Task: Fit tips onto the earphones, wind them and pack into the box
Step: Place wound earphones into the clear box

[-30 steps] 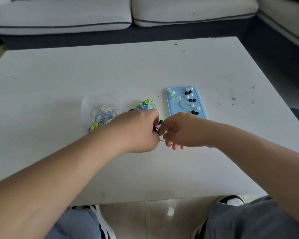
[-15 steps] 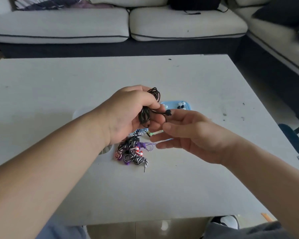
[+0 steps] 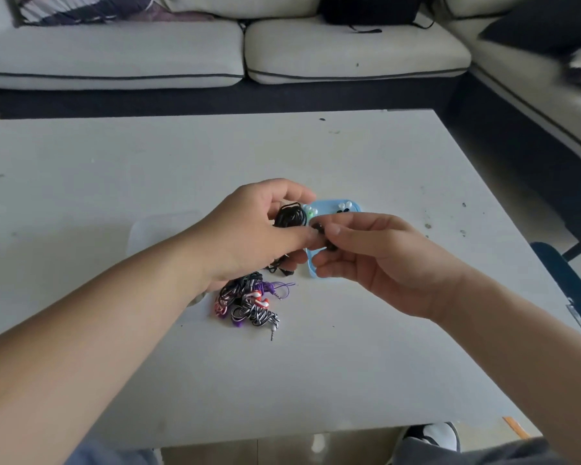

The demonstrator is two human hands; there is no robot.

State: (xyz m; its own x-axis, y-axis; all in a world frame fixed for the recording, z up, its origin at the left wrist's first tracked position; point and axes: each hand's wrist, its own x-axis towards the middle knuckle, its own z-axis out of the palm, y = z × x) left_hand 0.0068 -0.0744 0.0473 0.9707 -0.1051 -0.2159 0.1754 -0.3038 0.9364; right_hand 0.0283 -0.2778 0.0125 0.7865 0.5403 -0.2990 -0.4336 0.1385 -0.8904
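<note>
We record one white table [image 3: 349,364] carrying all items. Both hands are raised above its middle, held over the tray and clear of the surface.

Left hand [image 3: 249,236]: fingers curled, thumb and forefinger closed on one wound bundle of black earphones [image 3: 291,216]. The coil sits between thumb and forefinger, and a loose loop of cord hangs below the palm.

Right hand [image 3: 383,263]: thumb and forefinger pinched on one dark earbud [image 3: 317,227] at the end of that cord, touching the left thumb tip. The remaining fingers lie loosely extended beneath.

One clear box [image 3: 158,229] rests left of the table's middle, partly hidden by the left forearm.

One blue tray [image 3: 311,265] lies just right of the middle, mostly covered by the hands.

One tangled pile of earphones [image 3: 249,303] lies between the middle and the near edge, just beside the tray's near left corner. Black-and-white striped, purple and red-and-white cords show in it, and we cannot separate the sets to count them. One jack plug [image 3: 273,333] points toward the near edge.

Ear tips [image 3: 344,205] rest at the tray's far end in white, green and black. Only a handful show, so no total can be given.
</note>
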